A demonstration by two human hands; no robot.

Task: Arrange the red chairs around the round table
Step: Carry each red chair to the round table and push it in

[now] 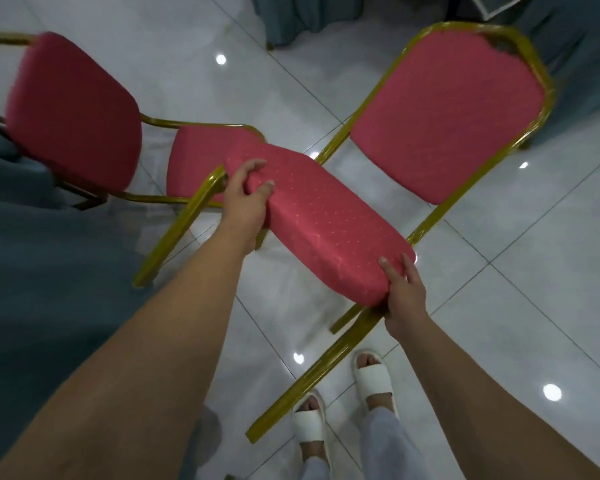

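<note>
The left grip [248, 199] and right grip [404, 289] each clutch the tilted red chair [326, 220] (by its seat) at frame centre.

Two bare forearms [174, 323] lead to the left hand [246, 199] and the right hand [404, 292]. On the feet are white open-toed sandals [373, 375] (one broad strap each, toes showing), and loose, pale grey-blue trouser legs [388, 441] fall to the ankles.
</note>
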